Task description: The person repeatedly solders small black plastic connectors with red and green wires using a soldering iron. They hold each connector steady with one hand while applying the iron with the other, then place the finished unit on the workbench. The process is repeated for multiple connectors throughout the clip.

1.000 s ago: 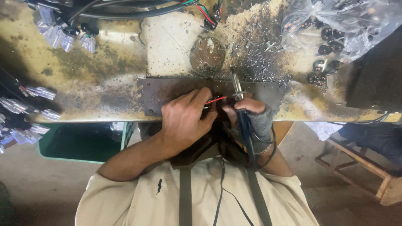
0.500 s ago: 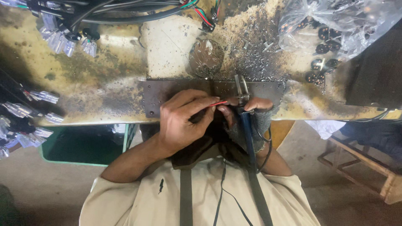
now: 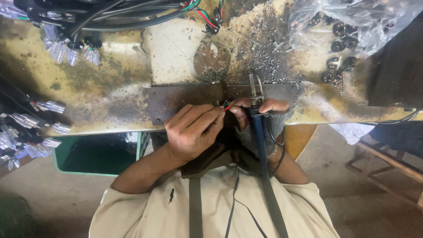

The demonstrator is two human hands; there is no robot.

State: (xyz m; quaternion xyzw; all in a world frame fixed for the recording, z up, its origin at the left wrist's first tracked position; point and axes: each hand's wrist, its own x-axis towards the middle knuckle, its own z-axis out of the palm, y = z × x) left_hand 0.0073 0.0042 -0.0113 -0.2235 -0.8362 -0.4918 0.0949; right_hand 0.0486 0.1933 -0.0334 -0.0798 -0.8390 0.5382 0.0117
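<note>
My left hand point(image 3: 193, 131) is bare and pinches a thin red wire point(image 3: 227, 108) between thumb and fingertips. My right hand point(image 3: 264, 120) wears a grey fingerless glove and grips a soldering iron with a blue handle point(image 3: 258, 132). The iron's metal tip point(image 3: 253, 86) points away from me over a dark metal plate point(image 3: 176, 99). The two hands meet fingertip to fingertip at the wire's end, above the plate's near edge. A small dark part beside the wire is mostly hidden by my fingers.
The stained workbench point(image 3: 105, 83) carries a black cable bundle with clear connectors point(image 3: 72, 46) at back left. A round metal disc point(image 3: 212, 59) and a plastic bag of black round parts point(image 3: 343, 31) lie further back. A green bin point(image 3: 99, 154) sits under the bench, a wooden frame point(image 3: 387, 163) at right.
My left hand has shifted slightly, its fingertips staying on the red wire against my right thumb. The soldering iron has barely moved.
</note>
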